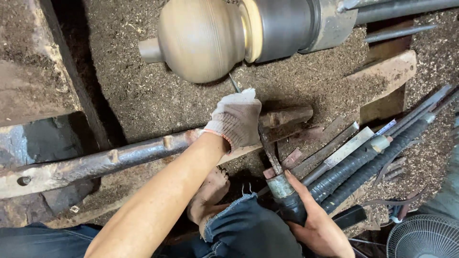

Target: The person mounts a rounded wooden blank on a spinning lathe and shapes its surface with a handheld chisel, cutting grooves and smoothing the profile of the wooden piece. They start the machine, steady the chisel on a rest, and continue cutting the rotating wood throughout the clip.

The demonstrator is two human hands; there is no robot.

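Here the gloved left hand [237, 118] clamps the long chisel [269, 149] down onto the tool rest bar [119, 157], steadying its tip just below the rounded wooden workpiece [203, 38]; the bare right hand [318, 224] is wrapped around its handle, below the bar.

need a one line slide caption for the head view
Gloved left hand steadies a turning chisel on the tool rest bar beneath a rounded wooden workpiece while the bare right hand grips its handle.

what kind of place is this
Most likely a wood-turning workshop. A rounded wooden piece sits mounted on a lathe, sawdust covers the floor, and long-handled turning tools lie alongside. The gloved left hand and bare right hand hold one such tool.
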